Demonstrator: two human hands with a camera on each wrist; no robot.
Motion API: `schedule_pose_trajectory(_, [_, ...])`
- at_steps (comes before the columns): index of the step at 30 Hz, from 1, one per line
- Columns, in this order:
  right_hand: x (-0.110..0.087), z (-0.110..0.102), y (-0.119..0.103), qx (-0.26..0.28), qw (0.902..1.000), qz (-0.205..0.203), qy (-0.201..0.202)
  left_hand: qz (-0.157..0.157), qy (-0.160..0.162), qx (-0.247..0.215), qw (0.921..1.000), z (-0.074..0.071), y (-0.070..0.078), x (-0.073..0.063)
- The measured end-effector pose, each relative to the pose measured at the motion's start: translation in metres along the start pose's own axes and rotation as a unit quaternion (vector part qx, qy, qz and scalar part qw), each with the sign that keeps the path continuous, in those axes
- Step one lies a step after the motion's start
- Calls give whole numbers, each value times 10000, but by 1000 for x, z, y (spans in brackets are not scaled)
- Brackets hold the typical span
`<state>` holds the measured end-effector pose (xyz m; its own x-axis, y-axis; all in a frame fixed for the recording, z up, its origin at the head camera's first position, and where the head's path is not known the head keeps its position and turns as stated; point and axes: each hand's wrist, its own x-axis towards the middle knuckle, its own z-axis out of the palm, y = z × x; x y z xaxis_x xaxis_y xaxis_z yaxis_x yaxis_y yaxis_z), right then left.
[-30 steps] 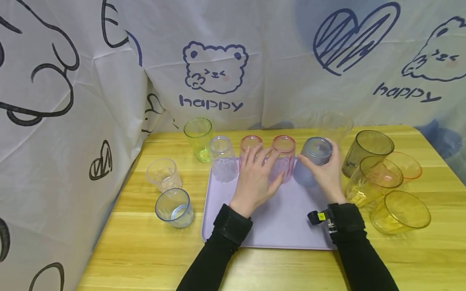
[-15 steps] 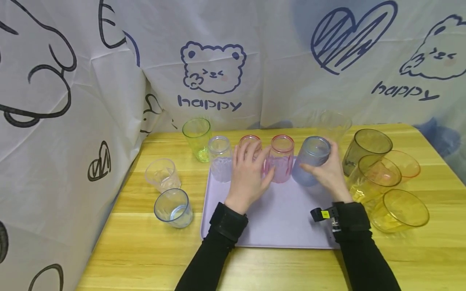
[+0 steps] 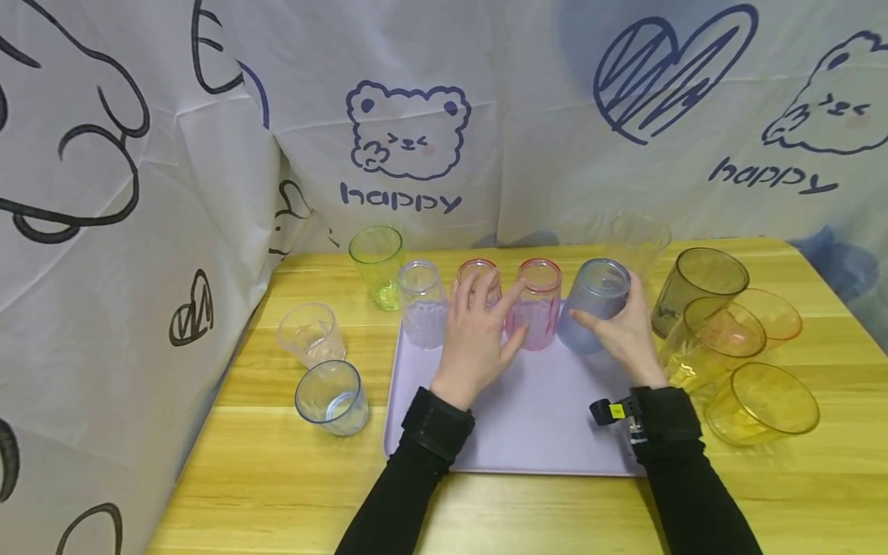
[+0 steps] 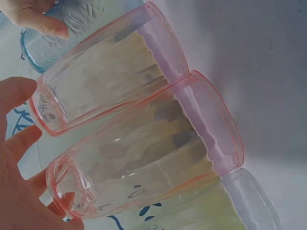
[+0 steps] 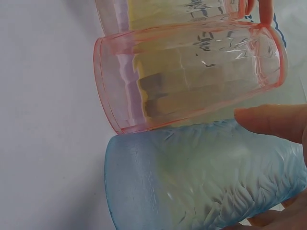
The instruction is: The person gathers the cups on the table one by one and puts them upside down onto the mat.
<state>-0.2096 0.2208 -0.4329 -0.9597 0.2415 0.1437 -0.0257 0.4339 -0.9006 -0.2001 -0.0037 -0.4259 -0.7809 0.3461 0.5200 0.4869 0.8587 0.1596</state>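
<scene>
Four upside-down cups stand in a row along the back of a lilac tray (image 3: 541, 424). My right hand (image 3: 627, 331) grips the blue cup (image 3: 580, 339) at the right end, thumb in front and fingers behind. My left hand (image 3: 472, 347) is spread, fingertips at the base of the left pink cup (image 4: 134, 148). Its thumb reaches in front of the right pink cup (image 3: 536, 320), close to its base in the left wrist view. A clear cup (image 3: 422, 312) stands at the row's left end. The blue cup stands beside the right pink cup, mouth down.
Left of the tray stand a green cup (image 3: 378, 266), a clear cup (image 3: 312, 335) and a blue-rimmed cup (image 3: 333, 397). On the right are a grey cup (image 3: 697, 285), an orange-rimmed cup (image 3: 784, 312), yellow cups (image 3: 763, 405) and a clear cup (image 3: 638, 239). A printed cloth (image 3: 527, 169) hangs behind.
My left hand has shifted a little left, its fingers drawing away from the right pink cup toward the left one. My right hand keeps its grip on the blue cup.
</scene>
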Motion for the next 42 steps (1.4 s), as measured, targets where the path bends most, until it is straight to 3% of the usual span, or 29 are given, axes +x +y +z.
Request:
schedule_pose_trajectory(30, [-2,1,2,-135,9994,-140,278,-61,-148,5,9999,0,4,0])
schedule_pose_trajectory(37, [-4,-2,-3,-47,9994,-161,308,-46,-63,-96,9999,1,2,0])
schedule_pose_trajectory(42, [-5,-4,-9,-33,9974,-452,568,-98,211,-366,9991,-4,-3,3])
